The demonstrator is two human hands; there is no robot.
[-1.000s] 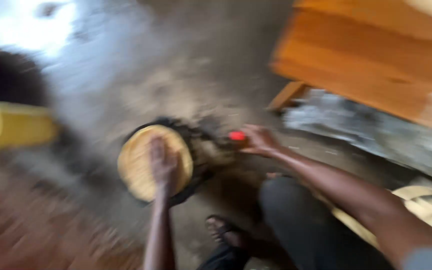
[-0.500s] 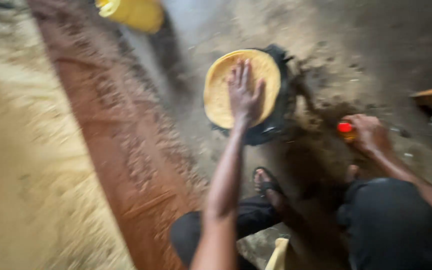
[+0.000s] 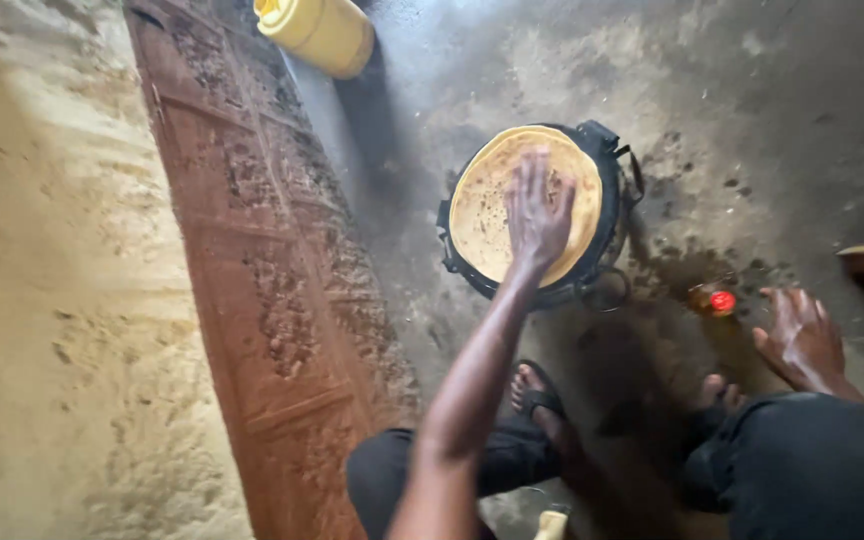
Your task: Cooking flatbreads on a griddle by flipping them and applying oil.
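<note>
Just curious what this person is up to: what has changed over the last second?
The right hand has let go of the small red-capped bottle, which now stands alone on the floor, and hovers open beside it. The left hand stays pressed flat on the flatbread in the black pan.

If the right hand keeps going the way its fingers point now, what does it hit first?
Probably the small red-capped bottle on the floor, just ahead of the right hand. Its spread fingers point up-left toward it; depth is unclear.
</note>
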